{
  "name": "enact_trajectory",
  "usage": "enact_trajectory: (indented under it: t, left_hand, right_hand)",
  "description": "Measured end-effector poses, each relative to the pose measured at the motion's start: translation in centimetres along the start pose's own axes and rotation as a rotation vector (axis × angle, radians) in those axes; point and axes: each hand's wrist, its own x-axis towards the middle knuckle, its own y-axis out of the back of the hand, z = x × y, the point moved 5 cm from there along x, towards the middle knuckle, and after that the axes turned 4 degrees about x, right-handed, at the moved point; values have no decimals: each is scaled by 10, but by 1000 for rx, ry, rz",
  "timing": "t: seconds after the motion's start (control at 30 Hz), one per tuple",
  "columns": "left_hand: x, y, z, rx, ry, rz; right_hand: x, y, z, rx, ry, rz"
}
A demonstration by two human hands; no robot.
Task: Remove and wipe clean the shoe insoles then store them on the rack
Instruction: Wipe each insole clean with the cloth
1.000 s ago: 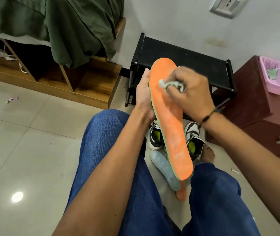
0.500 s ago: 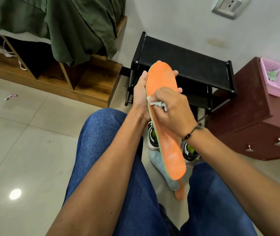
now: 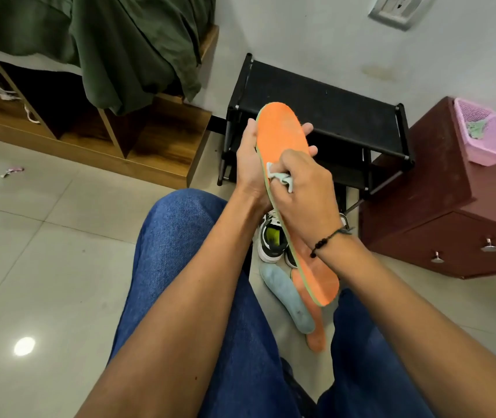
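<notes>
My left hand [image 3: 248, 164] grips a long orange insole [image 3: 280, 134] from behind, its fingertips curling round the right edge. My right hand [image 3: 304, 188] pinches a small pale wipe [image 3: 277, 177] and presses it on the insole's middle. On the floor between my knees lie a pale blue insole [image 3: 286, 300] and another orange insole [image 3: 316, 336]. Just beyond them stands a pair of black-and-white shoes [image 3: 272, 239] with green lining, partly hidden by my right forearm. The black rack [image 3: 331, 113] stands against the wall behind the held insole.
A dark red drawer cabinet [image 3: 452, 218] stands right of the rack with a pink basket [image 3: 485, 134] on top. At the left is a wooden bed frame [image 3: 138, 140] with a green sheet [image 3: 114, 40] hanging over it. Pale floor tiles [image 3: 44, 267] stretch to my left.
My right hand has slid the wipe down the insole from near its top to its middle. The left hand keeps holding the insole in about the same place.
</notes>
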Motion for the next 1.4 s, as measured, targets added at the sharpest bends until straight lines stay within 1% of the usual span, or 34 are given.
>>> enact_trajectory:
  t: [0.03, 0.1, 0.2, 0.27, 0.33, 0.43, 0.5, 0.57, 0.6, 0.63, 0.67, 0.73, 0.77, 0.83, 0.9, 0.97, 1.07, 1.13, 1.23, 1.27, 1.3, 1.4]
  left_hand:
    - [1, 1, 0, -1, -9, 5]
    - [0, 2, 1, -10, -7, -5]
    - [-2, 2, 1, -52, 17, 3]
    - [-4, 3, 2, -75, 16, 20]
    - [-7, 0, 4, -74, 5, 15]
    - [-8, -3, 4, -28, -26, 20]
    - [-9, -4, 5, 18, -48, 31]
    - [-8, -4, 6, 47, -73, 34]
    - [-8, -5, 6, 52, -72, 30]
    - [-8, -5, 6, 51, -67, 40]
    - [-7, -5, 6, 45, -61, 55]
    - [-6, -4, 5, 21, -44, 62]
    - [-6, -4, 5, 17, -35, 52]
    - [-6, -1, 4, 25, -34, 40]
    - [-6, 1, 3, 19, -32, 39]
    - [-6, 0, 2, 13, -9, 31]
    - [-9, -3, 2, 74, 24, 29]
    - [-7, 3, 2, 82, 13, 86]
    - [-7, 9, 3, 96, -30, 195]
    - [-7, 9, 3, 107, -38, 210]
    - [-9, 7, 3, 132, -46, 222]
    - [-12, 3, 2, 212, -58, 205]
  right_hand:
    - [0, -2, -2, -52, 76, 19]
    - [3, -5, -3, -174, 170, 24]
    - [8, -10, -2, -296, 240, 3]
    - [14, -10, 1, -387, 291, 28]
    - [23, -5, 11, -526, 300, 72]
    - [35, 2, 30, -659, 219, 104]
    - [40, 9, 39, -598, 96, 114]
    - [45, 20, 48, -385, -98, 129]
    - [45, 23, 50, -270, -163, 154]
    - [44, 25, 47, -191, -165, 179]
    - [40, 24, 36, -145, -109, 187]
    - [27, 11, 11, -101, 38, 116]
    - [19, 2, 4, -81, 67, 71]
    - [10, -9, 2, -31, 37, 54]
    - [11, -12, 4, -60, 38, 56]
    - [16, -11, 6, -161, 93, 39]
    - [24, -7, 13, -331, 144, 46]
    - [29, -3, 21, -435, 186, 59]
    - [38, 0, 30, -593, 195, 88]
    - [42, 3, 34, -628, 168, 109]
    - [46, 8, 39, -625, 102, 119]
    - [57, 25, 60, -506, -134, 109]
